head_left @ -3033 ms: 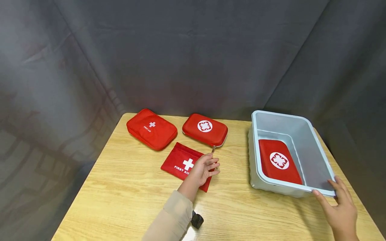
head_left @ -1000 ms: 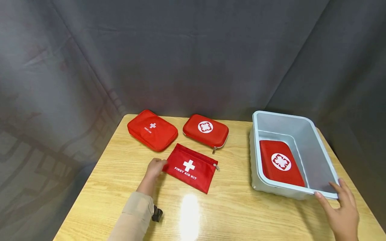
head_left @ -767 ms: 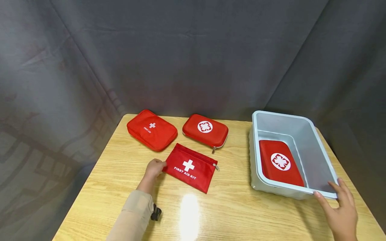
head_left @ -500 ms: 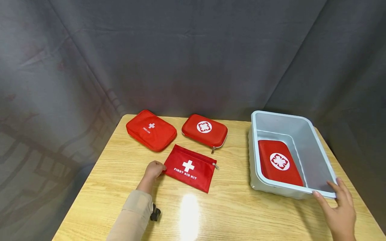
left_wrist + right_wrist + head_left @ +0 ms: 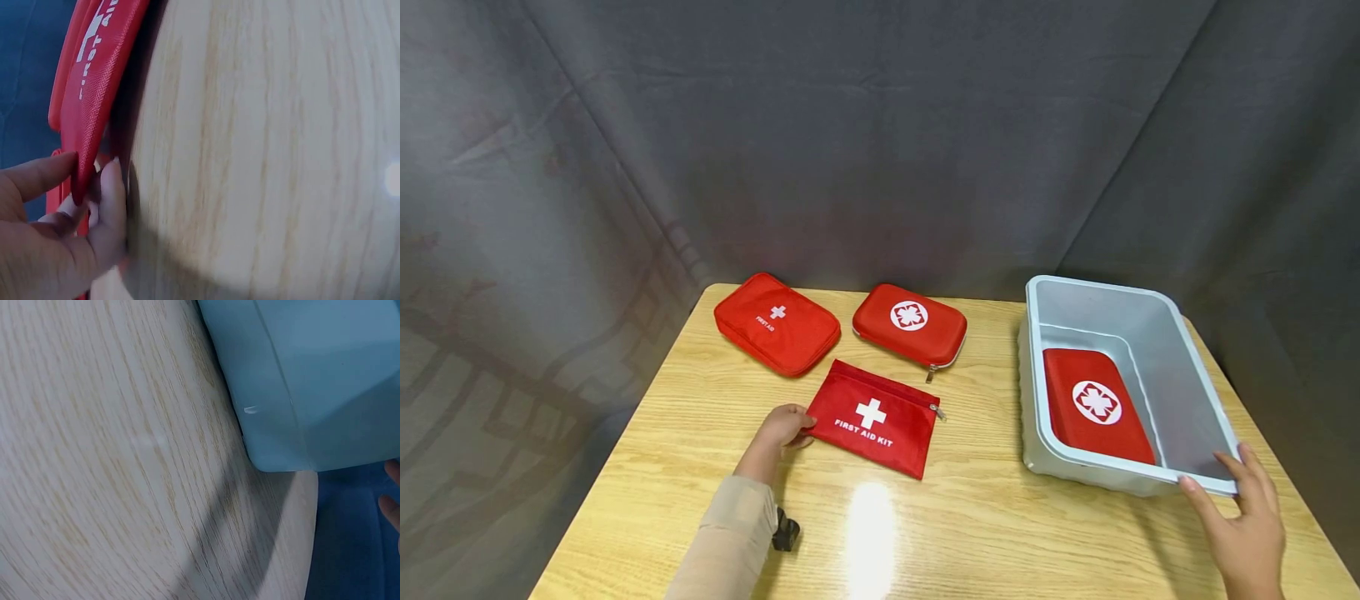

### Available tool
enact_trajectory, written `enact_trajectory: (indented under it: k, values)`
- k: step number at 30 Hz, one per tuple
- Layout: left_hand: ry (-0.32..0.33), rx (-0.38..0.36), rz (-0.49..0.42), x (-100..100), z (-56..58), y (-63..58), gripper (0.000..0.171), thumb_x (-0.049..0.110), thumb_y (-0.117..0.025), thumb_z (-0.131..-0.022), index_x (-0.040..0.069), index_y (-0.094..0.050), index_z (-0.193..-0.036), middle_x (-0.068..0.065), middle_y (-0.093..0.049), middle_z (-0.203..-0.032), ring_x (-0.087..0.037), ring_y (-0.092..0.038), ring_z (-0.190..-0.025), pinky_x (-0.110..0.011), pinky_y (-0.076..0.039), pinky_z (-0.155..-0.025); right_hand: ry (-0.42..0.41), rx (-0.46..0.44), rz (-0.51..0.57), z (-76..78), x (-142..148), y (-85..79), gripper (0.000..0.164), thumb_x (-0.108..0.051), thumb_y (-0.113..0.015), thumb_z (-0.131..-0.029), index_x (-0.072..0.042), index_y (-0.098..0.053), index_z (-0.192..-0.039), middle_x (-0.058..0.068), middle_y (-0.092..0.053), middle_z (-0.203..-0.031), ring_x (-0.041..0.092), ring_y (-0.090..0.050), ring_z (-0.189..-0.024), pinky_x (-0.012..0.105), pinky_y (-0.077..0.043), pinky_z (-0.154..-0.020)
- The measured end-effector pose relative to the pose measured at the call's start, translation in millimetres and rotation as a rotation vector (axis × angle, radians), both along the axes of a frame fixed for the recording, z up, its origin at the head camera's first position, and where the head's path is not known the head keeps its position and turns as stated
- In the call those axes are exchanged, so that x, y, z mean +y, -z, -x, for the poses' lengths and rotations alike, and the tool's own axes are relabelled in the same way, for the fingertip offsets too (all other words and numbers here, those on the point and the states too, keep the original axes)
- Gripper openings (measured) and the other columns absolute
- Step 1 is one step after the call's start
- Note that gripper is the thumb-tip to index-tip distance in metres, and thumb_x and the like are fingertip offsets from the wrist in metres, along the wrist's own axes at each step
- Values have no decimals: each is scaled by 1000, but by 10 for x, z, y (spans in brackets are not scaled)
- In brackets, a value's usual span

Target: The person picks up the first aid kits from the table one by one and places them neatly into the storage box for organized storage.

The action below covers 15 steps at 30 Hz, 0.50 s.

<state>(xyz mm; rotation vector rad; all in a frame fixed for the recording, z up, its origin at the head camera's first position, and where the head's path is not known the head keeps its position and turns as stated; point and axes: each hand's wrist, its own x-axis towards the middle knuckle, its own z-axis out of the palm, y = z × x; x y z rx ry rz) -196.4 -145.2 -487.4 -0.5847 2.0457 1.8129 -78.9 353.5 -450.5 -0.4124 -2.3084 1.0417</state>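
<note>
Dark grey cloth (image 5: 880, 167) hangs behind your pale wood-grain table (image 5: 647, 492), creased and patterned towards the left, and a bright patch of light shines on the near part of the tabletop. Your left hand (image 5: 785, 427) pinches the near-left corner of the flat red pouch (image 5: 872, 421), which bears a white cross and the words FIRST AID KIT. From the left wrist you can see the thumb on one face and the fingers curled beneath, closed up to little more than the fabric between them, with that edge tipped up off the wood. The pouch lies near the middle of the table, its zip pull at the right end. Just behind it sit your soft red FIRST AID bag (image 5: 778, 329) on the left and a red case with a round white emblem (image 5: 921, 327) on the right. Your right hand (image 5: 1243, 525) grips the near-right corner of the pale blue bin (image 5: 1165, 367), thumb outside and fingers bent over the rim. Inside, against the left wall, lies a larger red case (image 5: 1097, 417), emblem up. Your beige left sleeve (image 5: 722, 533) has a black device (image 5: 786, 532) beside it.
</note>
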Motion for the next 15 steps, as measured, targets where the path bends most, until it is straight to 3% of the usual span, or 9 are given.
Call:
enact_trajectory:
  k: [4,8,15]
  values:
    - [-8,1,-167,-18,-1,18,11,-4,-45,-84,-7,-43,-95,-7,-49,-72,-13,-53,-60,-29,-50,-64,-2,5,5,2,1,-1,50,2,-63,-73,-1,-47,-121,-9,-30,-135,-2,-24,-118,8,-22,-90]
    - [-78,15,-318,5,-3,22,12,-4,-40,-87,-8,-39,-98,-10,-54,-73,-18,-58,-63,-39,-48,-71,-4,12,7,2,7,9,50,2,-62,-73,-2,-47,-121,-8,-30,-135,-1,-24,-118,7,-23,-89]
    - [-219,-3,-453,61,-12,36,16,-4,-40,-86,-5,-36,-102,-12,-56,-76,-23,-59,-70,-48,-41,-78,-9,31,5,4,1,16,49,2,-62,-74,-1,-48,-120,-7,-31,-135,-1,-25,-118,6,-23,-87]
